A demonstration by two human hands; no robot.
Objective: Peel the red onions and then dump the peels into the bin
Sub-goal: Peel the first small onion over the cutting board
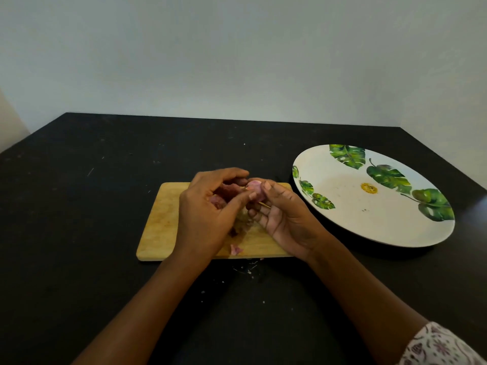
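Both my hands meet above a wooden cutting board (160, 222) on a black table. My right hand (284, 219) holds a small red onion (255, 187) between thumb and fingers. My left hand (208, 206) pinches at the onion's skin, its fingers curled over more reddish peel (226, 192). Loose peels (235, 250) lie on the board under and in front of my hands, partly hidden. No bin is in view.
A large white plate (369, 225) with green leaf prints lies to the right of the board, holding nothing. Small peel scraps (249, 270) dot the black table (79, 206) in front of the board. A pale wall stands behind the table.
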